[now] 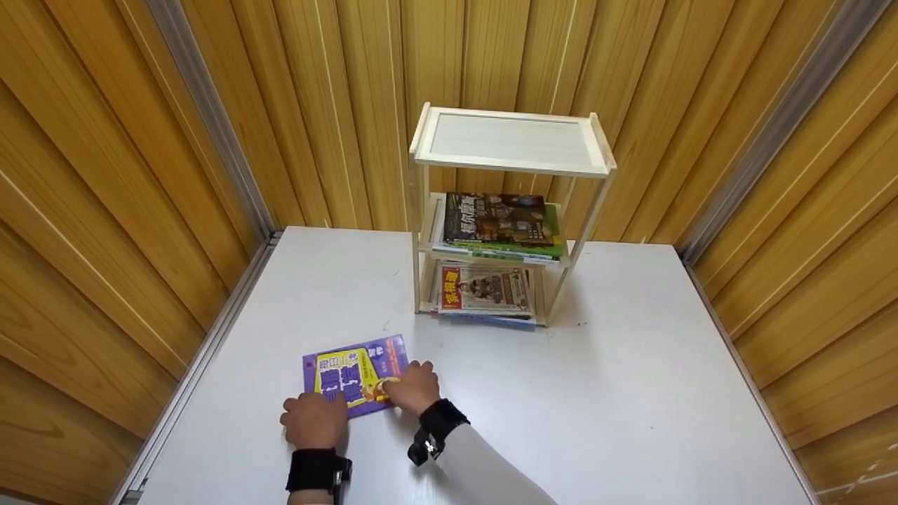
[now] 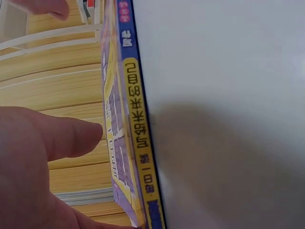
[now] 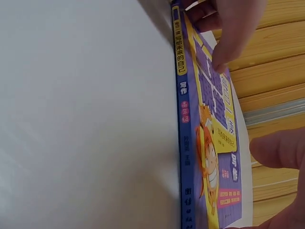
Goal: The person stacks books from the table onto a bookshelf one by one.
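A purple and yellow paperback book (image 1: pixel 347 372) lies flat on the white table, its cover up. Its printed spine (image 2: pixel 137 105) faces the person, as the left wrist view shows. At the near left corner my left hand (image 1: pixel 316 422) holds the book, fingers curled by the edge and thumb over the cover. My right hand (image 1: pixel 417 389) holds the opposite side, its thumb above the orange cartoon figure (image 3: pixel 207 152). The fingertips beyond the right edge are partly hidden, so how firmly they grip does not show.
Behind the book stands a cream shelf rack (image 1: pixel 512 170). Its middle tier bears stacked books, a dark one (image 1: pixel 498 217) on top. On the bottom tier are magazines (image 1: pixel 484 289) that stick out slightly in front. Wood-patterned walls (image 1: pixel 337 112) border the white table (image 1: pixel 631 365).
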